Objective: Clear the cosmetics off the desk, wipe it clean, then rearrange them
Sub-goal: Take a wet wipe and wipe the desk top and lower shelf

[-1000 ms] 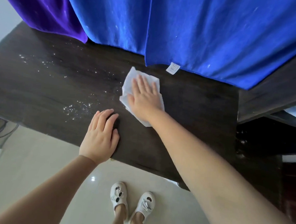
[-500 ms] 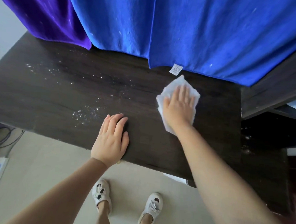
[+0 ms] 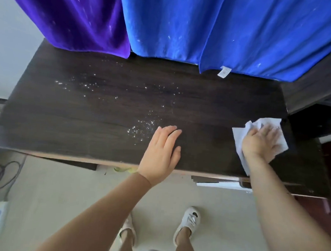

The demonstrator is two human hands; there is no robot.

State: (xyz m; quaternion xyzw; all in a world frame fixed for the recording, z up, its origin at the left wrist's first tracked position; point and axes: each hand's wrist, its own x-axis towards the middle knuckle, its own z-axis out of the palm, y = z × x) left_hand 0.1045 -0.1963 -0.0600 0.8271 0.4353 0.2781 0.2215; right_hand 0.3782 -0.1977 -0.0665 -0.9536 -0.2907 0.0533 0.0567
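I am pressing my right hand (image 3: pixel 259 142) flat on a white wipe (image 3: pixel 242 135) at the right end of the dark counter (image 3: pixel 84 121), fingers spread apart over the cloth, not clamped around it. My left hand (image 3: pixel 162 154) is resting palm down near the counter's near edge, fingers together and holding nothing. White specks (image 3: pixel 141 127) are lying scattered just left of that hand and further toward the far left. A blue cloth (image 3: pixel 223 32) and a purple cloth (image 3: pixel 80 19) are hanging along the far side. No cosmetics are showing on the counter.
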